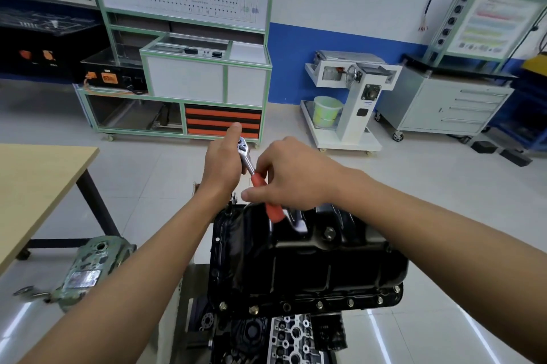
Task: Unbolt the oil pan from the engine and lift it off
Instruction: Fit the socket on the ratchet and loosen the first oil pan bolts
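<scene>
A black oil pan (310, 257) sits upside-up on the inverted engine (284, 337), with several bolts along its near flange (319, 304). A ratchet wrench (251, 168) with a chrome head and an orange handle is raised above the pan's far edge. My left hand (222, 162) grips the chrome shaft just below the head, thumb stretched up beside it. My right hand (290, 174) holds the orange handle, its fingers curled over it. The lower end of the handle shows below my right hand, over the pan.
A wooden table (38, 186) stands at the left. A green gearbox-like unit (88, 269) sits low at the left of the engine. Across the tiled floor stand a green-framed training bench (189, 73), a white engine stand with a bucket (346, 103) and a grey drawer cabinet (444, 103).
</scene>
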{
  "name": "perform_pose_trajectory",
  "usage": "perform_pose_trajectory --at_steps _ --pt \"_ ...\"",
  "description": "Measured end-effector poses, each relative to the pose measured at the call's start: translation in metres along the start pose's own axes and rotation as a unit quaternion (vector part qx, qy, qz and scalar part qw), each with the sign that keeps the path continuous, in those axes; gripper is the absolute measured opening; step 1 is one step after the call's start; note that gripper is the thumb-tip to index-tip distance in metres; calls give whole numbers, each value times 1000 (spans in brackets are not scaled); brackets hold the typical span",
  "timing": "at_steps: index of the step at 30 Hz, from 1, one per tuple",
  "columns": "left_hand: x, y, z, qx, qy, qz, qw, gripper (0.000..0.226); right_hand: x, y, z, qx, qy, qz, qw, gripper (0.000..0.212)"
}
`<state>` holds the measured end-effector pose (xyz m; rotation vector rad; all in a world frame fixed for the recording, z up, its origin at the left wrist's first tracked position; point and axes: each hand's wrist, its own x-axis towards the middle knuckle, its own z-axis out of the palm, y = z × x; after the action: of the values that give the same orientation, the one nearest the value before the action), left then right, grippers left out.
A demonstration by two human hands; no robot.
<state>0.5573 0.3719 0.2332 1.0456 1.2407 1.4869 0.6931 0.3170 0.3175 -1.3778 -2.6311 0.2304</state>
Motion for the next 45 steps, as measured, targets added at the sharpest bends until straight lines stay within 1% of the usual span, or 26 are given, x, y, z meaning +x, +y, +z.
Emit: perform_pose_trajectory --at_steps 2,3,5,7,8,9,12,14,16,18,19,21,22,23,25,27,29,31,33,34,36,37,40,42,43,45 --pt "2 2 -4 23 -12 7 1000 54 3 9 -8 16 -38 -3 999 37" --pt "3 3 -7 33 -39 17 999 53 5 15 -13 14 -54 -6 998 35" --pt "6 5 -16 50 -111 50 991 52 13 29 -20 -35 -62 -14 997 23" --pt "5 5 -24 66 -190 81 976 51 23 42 -21 -143 -20 -27 989 5" --pt "4 5 -25 74 -227 84 967 52 30 49 -18 -200 11 -37 979 12" --pt "4 4 -25 80 -262 80 958 55 36 56 -14 -227 40 -52 972 15" --pt "1 3 -19 77 -331 53 939 57 47 63 -3 -215 98 -75 969 22" --pt "0 4 -15 66 -314 43 946 57 46 64 3 -198 112 -69 971 20" --pt "0 4 -12 37 -231 19 972 57 37 62 0 -174 111 -39 978 15" --pt "3 4 -9 10 -129 -6 992 59 26 56 -5 -153 83 -7 985 13" --pt "5 4 -8 10 -93 -5 996 61 19 49 -8 -121 53 3 991 17" --pt "5 3 -5 20 -54 17 998 62 6 27 -8 -12 -19 5 1000 34" --pt "4 2 -3 15 -44 22 999 60 0 15 -5 34 -38 1 999 40" --pt "1 2 -2 -1 -40 19 999 58 -4 5 -1 61 -38 -2 997 45" --pt "-5 -1 -2 -26 -41 8 999 57 -8 -6 3 83 -23 0 996 49" --pt "-6 -1 -6 -18 -45 12 999 55 -7 -6 1 77 -46 4 996 49" --pt "-3 2 -11 -4 -78 27 997 52 -6 -1 -6 58 -76 4 995 47" --pt "1 6 -18 9 -154 51 987 48 -4 5 -16 39 -120 3 992 43" --pt "4 7 -29 40 -242 65 967 47 1 15 -25 -1 -166 7 986 32" --pt "5 7 -33 67 -279 66 956 48 6 21 -29 -39 -171 13 984 24" --pt "6 7 -37 115 -332 63 934 48 18 32 -33 -119 -137 24 983 6" --pt "6 6 -36 125 -346 65 928 49 24 36 -33 -153 -106 24 982 2" --pt "6 6 -30 96 -359 55 927 53 39 42 -25 -246 -5 -9 969 16" --pt "5 5 -30 59 -348 39 935 54 43 40 -17 -258 39 -37 965 17" --pt "4 4 -30 44 -321 34 945 55 41 38 -14 -243 46 -36 968 15" --pt "1 3 -27 1 -216 21 976 53 36 35 -9 -197 46 -3 979 11"
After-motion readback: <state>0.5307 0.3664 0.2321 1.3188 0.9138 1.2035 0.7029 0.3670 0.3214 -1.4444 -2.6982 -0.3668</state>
